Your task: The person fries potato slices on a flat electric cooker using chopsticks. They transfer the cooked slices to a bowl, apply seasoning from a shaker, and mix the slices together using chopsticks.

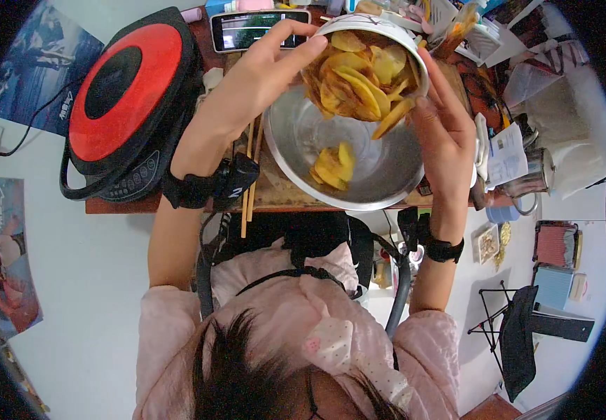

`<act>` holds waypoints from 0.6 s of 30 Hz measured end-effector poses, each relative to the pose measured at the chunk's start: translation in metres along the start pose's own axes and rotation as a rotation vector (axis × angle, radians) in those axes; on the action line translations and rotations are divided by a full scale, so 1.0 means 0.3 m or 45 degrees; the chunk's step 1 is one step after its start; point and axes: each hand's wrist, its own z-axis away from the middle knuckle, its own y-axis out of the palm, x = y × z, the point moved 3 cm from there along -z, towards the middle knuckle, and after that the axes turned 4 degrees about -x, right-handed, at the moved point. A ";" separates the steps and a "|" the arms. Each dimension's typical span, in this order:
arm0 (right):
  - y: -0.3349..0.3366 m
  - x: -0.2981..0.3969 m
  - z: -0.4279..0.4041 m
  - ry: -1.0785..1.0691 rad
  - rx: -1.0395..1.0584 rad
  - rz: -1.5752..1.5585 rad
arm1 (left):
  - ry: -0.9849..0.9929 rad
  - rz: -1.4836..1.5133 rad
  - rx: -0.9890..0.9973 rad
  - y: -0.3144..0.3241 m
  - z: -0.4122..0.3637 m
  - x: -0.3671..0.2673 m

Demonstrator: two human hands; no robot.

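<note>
My left hand (266,68) and my right hand (442,121) grip opposite sides of a white bowl (373,22) with a dark pattern. The bowl tilts towards me, its mouth over a wide stainless steel basin (408,191). Yellow-brown potato slices (358,86) fill the bowl, and some hang over its lower rim by my right thumb. Several more slices (334,167) lie on the bottom of the basin. A pair of wooden chopsticks (250,184) rests left of the basin, their ends past the table's front edge.
A red and black electric cooking appliance (135,94) stands at the table's left. Behind my left hand a phone (255,29) lies sideways with its screen lit. Clutter crowds the back and right, with a metal mug (534,173) at the right edge. The wooden table's front edge (124,205) is near me.
</note>
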 end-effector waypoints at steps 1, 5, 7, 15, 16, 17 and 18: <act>-0.003 0.003 0.000 0.034 -0.012 -0.025 | 0.047 -0.048 0.012 0.001 -0.001 -0.002; -0.018 -0.017 0.007 0.043 0.010 -0.018 | -0.064 -0.242 -0.025 0.001 0.007 -0.015; -0.020 -0.019 0.007 0.034 0.011 -0.013 | 0.113 -0.162 -0.016 -0.002 -0.003 -0.002; -0.027 -0.006 0.009 -0.066 -0.010 0.059 | -0.016 -0.096 0.022 -0.034 -0.010 0.022; -0.030 -0.001 0.007 -0.087 -0.013 0.074 | -0.001 0.027 -0.016 -0.032 -0.012 0.024; -0.032 0.000 0.005 -0.110 -0.016 0.089 | -0.003 0.027 -0.015 -0.037 -0.017 0.020; -0.034 -0.002 0.005 -0.107 -0.016 0.088 | -0.047 0.100 0.124 -0.036 -0.024 0.009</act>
